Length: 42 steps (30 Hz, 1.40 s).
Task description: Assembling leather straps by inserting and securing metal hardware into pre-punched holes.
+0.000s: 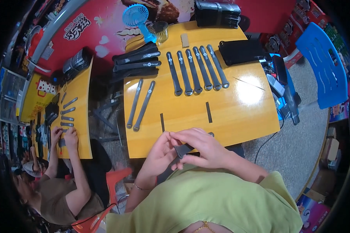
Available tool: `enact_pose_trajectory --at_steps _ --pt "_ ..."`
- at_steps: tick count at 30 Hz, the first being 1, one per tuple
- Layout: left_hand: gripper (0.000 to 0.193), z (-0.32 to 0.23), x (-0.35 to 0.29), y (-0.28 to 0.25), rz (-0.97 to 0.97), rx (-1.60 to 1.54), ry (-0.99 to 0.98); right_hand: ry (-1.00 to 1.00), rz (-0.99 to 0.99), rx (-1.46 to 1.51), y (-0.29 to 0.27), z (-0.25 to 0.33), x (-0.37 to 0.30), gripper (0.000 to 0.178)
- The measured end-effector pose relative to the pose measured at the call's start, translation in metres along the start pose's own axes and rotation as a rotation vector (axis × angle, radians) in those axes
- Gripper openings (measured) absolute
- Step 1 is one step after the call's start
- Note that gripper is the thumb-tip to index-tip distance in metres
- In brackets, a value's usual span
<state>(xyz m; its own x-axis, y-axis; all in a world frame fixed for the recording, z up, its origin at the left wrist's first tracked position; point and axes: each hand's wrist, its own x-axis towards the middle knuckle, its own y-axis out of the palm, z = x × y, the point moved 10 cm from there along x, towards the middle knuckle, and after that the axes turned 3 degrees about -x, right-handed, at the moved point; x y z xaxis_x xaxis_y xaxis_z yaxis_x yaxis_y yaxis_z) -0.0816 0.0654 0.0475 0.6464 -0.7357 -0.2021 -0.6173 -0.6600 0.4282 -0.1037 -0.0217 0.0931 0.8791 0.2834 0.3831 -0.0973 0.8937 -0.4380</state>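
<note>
Close to my body, past the table's near edge, I hold a dark grey strap (pixel 182 151) with both hands. My left hand (pixel 158 154) grips it from the left with bent fingers. My right hand (pixel 206 149) reaches over from the right, its fingers closed on the same strap; part of the strap is hidden between the hands. Several similar flat straps (pixel 193 72) with rounded ends lie side by side on the yellow table (pixel 237 112). Two more straps (pixel 144 105) rest at its left. Two short black strips (pixel 209 112) are on the tabletop near my hands.
Stacked black straps (pixel 136 64) overhang the left edge. Farther back are a blue fan (pixel 136 16), a glass jar (pixel 159 31), a tan block (pixel 184 40), a black pouch (pixel 240 52) and a black bundle (pixel 217 14). A blue chair (pixel 322 66) stands right; a co-worker's hands (pixel 70 136) work left.
</note>
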Motion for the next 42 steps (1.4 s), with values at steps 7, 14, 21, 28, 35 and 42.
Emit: enact_pose_trajectory --at_steps 7,14,21,28,35,42 --pt "0.011 0.021 -0.012 -0.016 -0.176 -0.029 -0.047 0.031 -0.036 -0.209 0.019 0.000 -0.003 0.042" --pt "0.022 0.027 -0.016 -0.022 -0.180 -0.101 -0.062 0.102 -0.079 0.036 0.016 -0.007 -0.006 0.032" --pt "0.021 0.029 -0.012 -0.016 -0.238 -0.005 -0.046 0.453 -0.220 0.262 0.008 -0.045 -0.024 0.019" --pt "0.013 0.039 -0.004 0.004 -0.060 0.052 -0.166 0.535 -0.735 1.083 -0.030 -0.093 -0.033 0.016" --pt "0.012 0.037 -0.017 -0.005 0.044 0.162 -0.315 0.305 -1.122 0.949 -0.172 -0.122 -0.092 0.022" --pt "0.011 0.010 -0.028 -0.023 0.148 0.250 -0.241 0.017 -1.355 0.561 -0.261 -0.093 -0.168 0.022"
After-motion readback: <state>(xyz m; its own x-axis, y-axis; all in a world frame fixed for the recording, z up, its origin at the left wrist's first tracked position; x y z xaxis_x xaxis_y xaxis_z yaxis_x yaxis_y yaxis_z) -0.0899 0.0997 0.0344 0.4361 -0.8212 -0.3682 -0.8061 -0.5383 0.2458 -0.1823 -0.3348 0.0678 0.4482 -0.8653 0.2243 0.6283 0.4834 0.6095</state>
